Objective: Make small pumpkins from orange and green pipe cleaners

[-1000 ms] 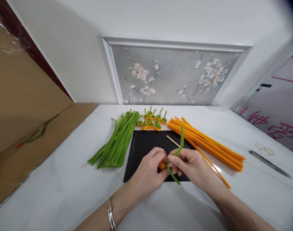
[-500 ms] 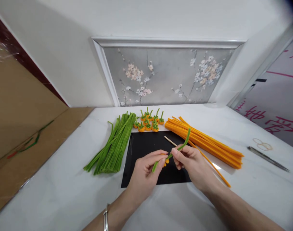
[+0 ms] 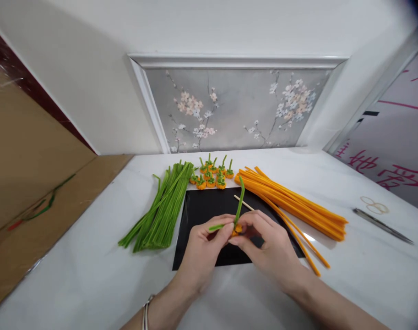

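Over the black mat, my left hand pinches a green pipe cleaner together with a small orange pipe-cleaner piece. One end of the green stem points left over my fingers, while the longer end stands up and bends slightly at the top. My right hand has thumb and forefinger closed on the right side of the orange piece. Fingers cover much of it. Behind the mat stand several small orange pumpkin shapes with green tops and stems.
A green pipe-cleaner bundle lies left of the mat, an orange bundle right. Two loose orange pipe cleaners and a thin wooden stick lie near my right hand. Tweezers and rubber bands are far right; cardboard is left.
The green pipe cleaner has swung from slanting right to standing up, bent at the orange piece. My right hand has shifted from the green stem onto the orange piece.
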The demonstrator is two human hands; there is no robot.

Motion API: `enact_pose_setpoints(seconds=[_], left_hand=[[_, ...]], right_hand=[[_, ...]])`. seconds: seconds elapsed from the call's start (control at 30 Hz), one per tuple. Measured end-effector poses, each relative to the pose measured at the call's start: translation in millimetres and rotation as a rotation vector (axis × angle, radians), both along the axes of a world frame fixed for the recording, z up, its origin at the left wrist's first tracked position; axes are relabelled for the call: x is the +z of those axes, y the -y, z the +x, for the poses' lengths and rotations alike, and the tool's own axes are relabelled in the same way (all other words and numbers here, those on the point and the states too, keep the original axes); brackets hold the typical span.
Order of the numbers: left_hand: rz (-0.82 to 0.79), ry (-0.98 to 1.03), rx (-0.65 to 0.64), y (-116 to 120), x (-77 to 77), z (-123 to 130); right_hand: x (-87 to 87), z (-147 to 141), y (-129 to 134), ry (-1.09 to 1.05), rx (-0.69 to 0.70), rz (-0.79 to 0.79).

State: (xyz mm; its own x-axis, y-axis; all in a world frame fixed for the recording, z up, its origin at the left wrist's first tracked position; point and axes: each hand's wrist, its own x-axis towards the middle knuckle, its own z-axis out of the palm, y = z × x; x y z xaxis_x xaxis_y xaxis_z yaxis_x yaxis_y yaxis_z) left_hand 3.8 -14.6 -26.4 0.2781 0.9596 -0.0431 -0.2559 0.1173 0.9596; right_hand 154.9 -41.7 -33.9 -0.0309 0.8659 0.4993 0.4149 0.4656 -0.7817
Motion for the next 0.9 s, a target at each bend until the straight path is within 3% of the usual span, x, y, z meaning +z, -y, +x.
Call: enact_pose_setpoints(seconds=[0.13, 0.3, 0.4, 0.53, 0.67, 0.8, 0.9], left_hand=[[-0.018, 0.057, 0.131, 2, -0.3, 3], [-0.138, 0.175, 0.216, 3, 0.8, 8], [-0.186, 0.238, 0.235, 3, 1.1, 9], [-0.215, 0.240, 0.216, 4, -0.8, 9], [-0.228, 0.108, 0.147, 3, -2.5, 7], [-0.159, -0.046, 0.048, 2, -0.9, 3], [-0.188, 0.020, 0.003, 1, 0.7, 0]], right_hand=[[-0.6, -5, 1, -0.019, 0.008, 0.015], [0.1, -6, 1, -0.324, 0.073, -0.218], [-1.5, -8, 1, -0.387, 0.098, -0.309], [-4.4, -9, 0, -0.310, 0.069, -0.311], [-4.0, -5, 1, -0.259, 0.084, -0.321], [0.3, 1, -1, -0.333, 0.103, -0.416], [4.0, 4, -2, -0.434, 0.108, -0.521]])
